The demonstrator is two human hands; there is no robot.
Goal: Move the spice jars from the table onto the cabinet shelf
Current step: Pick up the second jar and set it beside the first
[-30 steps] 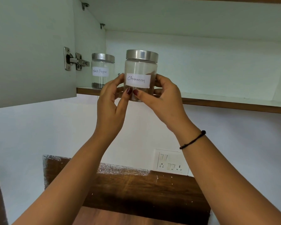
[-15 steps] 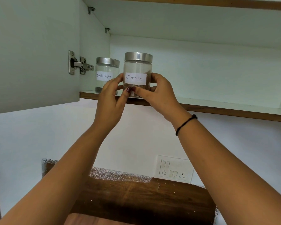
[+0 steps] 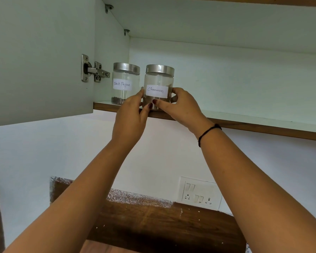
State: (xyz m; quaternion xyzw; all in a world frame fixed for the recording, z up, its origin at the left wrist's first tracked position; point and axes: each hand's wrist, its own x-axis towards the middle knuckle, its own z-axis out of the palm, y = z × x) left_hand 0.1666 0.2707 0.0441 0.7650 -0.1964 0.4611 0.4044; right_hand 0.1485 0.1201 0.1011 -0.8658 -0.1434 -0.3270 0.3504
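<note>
A clear jar with a steel lid and a label reading Cinnamon stands upright on the cabinet shelf, near its front edge. My left hand grips its left side and my right hand grips its right side; both thumbs press on its lower front. Just to its left, a second jar labelled Black Pepper stands on the same shelf, with dark peppercorns at the bottom. The two jars are close but apart.
The open cabinet door hangs at the left with its metal hinge. The shelf stretches bare to the right of the jars. Below are a white wall, a switch and socket plate, and a dark wooden board.
Both hands have carried the cinnamon jar forward from just in front of the shelf edge to the shelf, beside the black pepper jar.
</note>
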